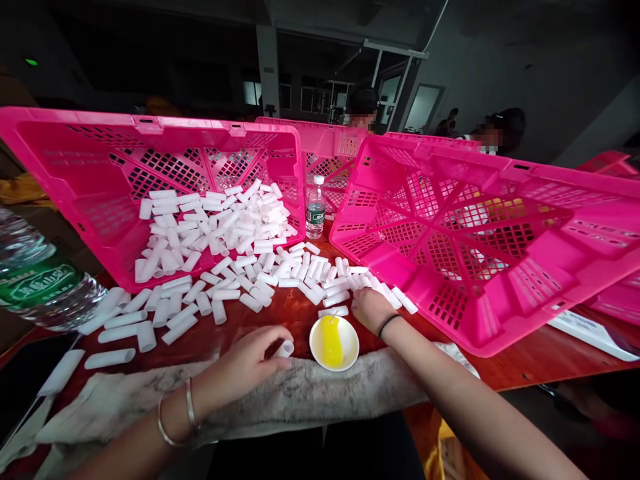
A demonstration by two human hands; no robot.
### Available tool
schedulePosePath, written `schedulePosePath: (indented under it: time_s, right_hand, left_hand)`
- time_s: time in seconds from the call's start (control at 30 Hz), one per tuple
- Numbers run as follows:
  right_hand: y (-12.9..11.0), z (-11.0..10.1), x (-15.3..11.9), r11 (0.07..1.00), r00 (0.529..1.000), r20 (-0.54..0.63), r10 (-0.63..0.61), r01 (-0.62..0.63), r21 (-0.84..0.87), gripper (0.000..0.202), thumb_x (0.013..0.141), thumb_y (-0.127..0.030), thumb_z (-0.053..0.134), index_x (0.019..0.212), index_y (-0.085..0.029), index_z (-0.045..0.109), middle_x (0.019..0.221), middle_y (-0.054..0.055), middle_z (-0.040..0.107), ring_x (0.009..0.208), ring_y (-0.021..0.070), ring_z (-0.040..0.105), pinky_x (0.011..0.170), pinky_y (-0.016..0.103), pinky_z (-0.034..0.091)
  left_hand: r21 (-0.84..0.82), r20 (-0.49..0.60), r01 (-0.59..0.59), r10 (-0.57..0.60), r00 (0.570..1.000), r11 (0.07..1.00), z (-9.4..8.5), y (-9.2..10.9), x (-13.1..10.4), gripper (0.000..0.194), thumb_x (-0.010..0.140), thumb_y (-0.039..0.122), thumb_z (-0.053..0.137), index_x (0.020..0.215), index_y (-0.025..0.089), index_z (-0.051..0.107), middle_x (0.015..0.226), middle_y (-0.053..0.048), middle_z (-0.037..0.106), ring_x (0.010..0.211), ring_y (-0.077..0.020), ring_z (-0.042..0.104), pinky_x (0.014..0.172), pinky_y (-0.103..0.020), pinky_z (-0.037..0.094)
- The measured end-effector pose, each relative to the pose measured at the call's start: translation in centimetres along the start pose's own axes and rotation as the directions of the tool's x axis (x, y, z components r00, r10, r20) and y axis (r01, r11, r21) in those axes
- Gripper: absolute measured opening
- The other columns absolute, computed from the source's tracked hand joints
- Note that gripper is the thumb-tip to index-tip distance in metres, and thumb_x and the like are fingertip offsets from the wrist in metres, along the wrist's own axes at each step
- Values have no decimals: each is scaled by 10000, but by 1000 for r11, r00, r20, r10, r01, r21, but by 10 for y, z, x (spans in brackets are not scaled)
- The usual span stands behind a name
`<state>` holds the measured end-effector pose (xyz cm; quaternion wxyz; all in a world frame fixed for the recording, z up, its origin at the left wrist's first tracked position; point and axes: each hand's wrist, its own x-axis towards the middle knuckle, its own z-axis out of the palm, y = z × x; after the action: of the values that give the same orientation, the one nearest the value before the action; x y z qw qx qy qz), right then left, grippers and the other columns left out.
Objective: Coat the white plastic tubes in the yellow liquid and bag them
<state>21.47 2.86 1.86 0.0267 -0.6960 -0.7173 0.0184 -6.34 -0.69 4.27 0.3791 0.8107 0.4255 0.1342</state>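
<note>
Between the thumb and fingers of my left hand is a short white tube, its open end facing the bowl. My right hand reaches in among the loose white tubes on the table, fingertips down at the edge of the pile. Whether those fingers grip a tube is hidden by the hand itself. In front of me, between both hands, a small white bowl holds a yellow strip-like thing with a thin stick at its top.
A tilted pink crate at left holds many white tubes. Another pink crate leans at right. A small water bottle stands between them; a large bottle is far left. A stained cloth lies along the front edge. Other people are beyond.
</note>
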Motion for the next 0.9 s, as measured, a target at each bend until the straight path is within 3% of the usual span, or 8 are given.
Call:
schedulePosePath:
  time_s: [0.1,0.17,0.27,0.4,0.5,0.63,0.77,0.9]
  right_hand:
    - [11,-13,-20,999,998,-55,28,-26,40,101,752,-198,544,800,-139,612,713,98,666,625,208,613,537,281,391]
    - [23,-21,-40,977,989,-146,32,0,211,94,761,-248,535,809,-168,551,656,38,617,567,172,570,515,263,383]
    - [33,-23,-69,770,979,-196,-49,162,617,78,766,-264,515,770,-206,464,622,-21,554,520,128,520,492,232,403]
    - [21,-4,-77,525,958,-220,-183,284,802,153,791,-230,520,938,-185,529,860,53,652,738,167,624,634,270,510]
    - [7,14,-68,581,924,-305,-232,383,718,293,845,-200,501,1134,-181,545,1079,104,643,941,188,625,816,327,512]
    - [2,31,-61,720,852,-418,-316,502,479,270,883,-146,437,1094,-158,605,1052,128,623,989,201,595,860,355,500]
    - [5,34,-63,718,849,-414,-329,509,474,237,894,-149,425,1042,-156,610,1015,121,609,981,207,588,843,358,509]
    - [8,32,-63,675,891,-355,-285,449,586,351,888,-220,493,1236,-176,484,1114,123,622,1039,226,593,893,395,502]
  left_hand:
    - [100,-21,-31,33,999,994,7,-1,-6,188,758,289,610,936,246,648,945,-17,621,911,-206,556,835,-326,432]
    - [83,-111,-29,38,993,996,9,-2,-14,205,757,307,621,953,261,660,1019,-26,608,993,-223,542,888,-337,417]
    - [-59,-198,15,-26,980,998,12,-2,-25,215,789,316,577,987,249,625,1038,-32,602,991,-215,555,846,-311,453]
    - [30,-48,25,-23,999,999,22,2,-27,193,789,163,504,942,239,594,946,-15,620,878,-188,578,789,-301,464]
    - [247,-4,-23,25,1000,969,29,6,-21,363,765,88,478,1043,290,597,994,-16,604,957,-215,546,871,-366,425]
    - [368,-63,-15,41,997,930,30,13,-14,327,750,98,526,985,301,629,996,-25,560,988,-242,508,902,-409,389]
    - [145,-128,-49,68,989,988,28,22,-11,229,803,162,531,1003,269,565,1011,-11,541,962,-190,508,870,-316,404]
    - [20,-16,8,-8,1000,1000,28,23,-12,86,810,176,520,876,231,511,866,29,563,818,-144,530,748,-248,410]
